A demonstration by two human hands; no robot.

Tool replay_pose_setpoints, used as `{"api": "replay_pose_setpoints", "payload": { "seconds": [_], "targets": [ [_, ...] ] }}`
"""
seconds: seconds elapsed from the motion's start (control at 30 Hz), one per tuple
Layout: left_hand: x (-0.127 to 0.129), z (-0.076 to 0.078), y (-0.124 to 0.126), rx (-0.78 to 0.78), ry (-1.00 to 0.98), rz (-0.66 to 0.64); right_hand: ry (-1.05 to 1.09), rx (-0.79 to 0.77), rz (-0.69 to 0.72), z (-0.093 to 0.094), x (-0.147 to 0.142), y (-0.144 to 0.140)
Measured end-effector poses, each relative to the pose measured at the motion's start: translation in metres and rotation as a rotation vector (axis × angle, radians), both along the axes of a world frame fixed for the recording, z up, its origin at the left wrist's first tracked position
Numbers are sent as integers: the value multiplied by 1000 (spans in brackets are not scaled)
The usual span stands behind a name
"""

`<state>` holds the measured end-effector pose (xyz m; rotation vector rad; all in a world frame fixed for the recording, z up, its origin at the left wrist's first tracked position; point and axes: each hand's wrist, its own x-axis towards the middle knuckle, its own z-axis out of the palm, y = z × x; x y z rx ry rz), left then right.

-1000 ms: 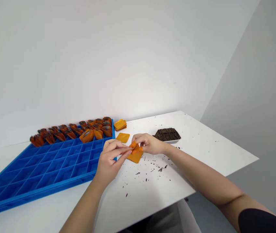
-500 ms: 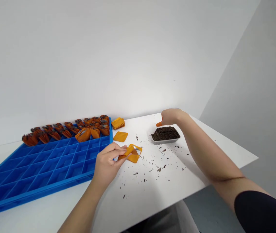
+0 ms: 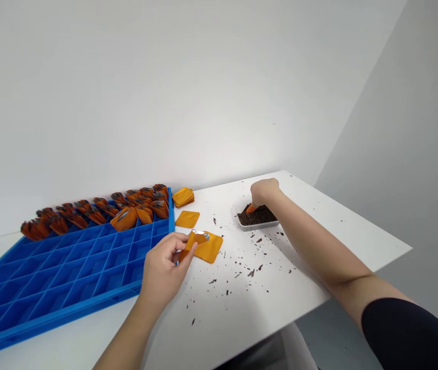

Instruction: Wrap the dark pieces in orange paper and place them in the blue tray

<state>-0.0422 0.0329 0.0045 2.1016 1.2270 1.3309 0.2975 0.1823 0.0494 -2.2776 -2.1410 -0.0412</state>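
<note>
The white counter (image 3: 330, 231) meets the wall along its far edge. On its left part sits the blue tray (image 3: 68, 272), bunches of orange pouches (image 3: 124, 220) standing in the compartments along its far edge.

The right hand (image 3: 264, 191) has left the left hand's side, where it was a second ago; half a second ago it hung above the tub's far side, and now its orange-tipped finger is down at the strips. Whether it grips any, I cannot tell. The left hand (image 3: 165, 264), near the tray's right edge, pinches the held pouch (image 3: 192, 243) between thumb and fingers; both hands were on that pouch a second ago, and now its mouth gapes, showing silver lining.

The tub (image 3: 259, 226) of dark strips (image 3: 253, 219) lies toward the counter's far right corner. A stack (image 3: 183, 197) of flat pouches rests just beside the tray's far right corner, with a lone pouch (image 3: 187, 219) nearer. Another, the flat pouch (image 3: 214, 251), lies partly behind the held one. Dark flakes (image 3: 251, 273) dot the counter between the left hand and the tub.
</note>
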Motion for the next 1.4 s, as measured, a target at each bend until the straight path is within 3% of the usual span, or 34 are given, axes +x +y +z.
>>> {"api": "replay_pose_setpoints", "payload": {
  "seconds": [0.1, 0.27, 0.37, 0.47, 0.6, 0.8, 0.9, 1.13, 1.4],
  "targets": [
    [1, -3, 0, -132, -96, 7, -126, -172, -60, 11, -8, -8],
    [7, 1, -2, -300, -434, 87, -187, -214, -54, 27, -21, -21],
    [7, 5, -3, -302, -417, 94, -207, -228, -43, 31, -25, -25],
    [4, 5, -4, -271, -290, 83, -187, -243, -55, 34, -29, -29],
    [0, 1, -5, -211, -173, -35, -152, -296, -69, 39, -31, -32],
    [3, 4, -12, 146, -98, -180, -153, -298, -20, 44, -29, -35],
    [4, 7, -13, 181, -112, -177, -162, -281, 24, 45, -30, -37],
    [5, 2, -9, 17, -98, -143, -81, -294, 116, 58, -28, -44],
    [19, -3, -7, -365, -433, -37, 198, -190, 347, 75, -11, -49]
  ]
}}
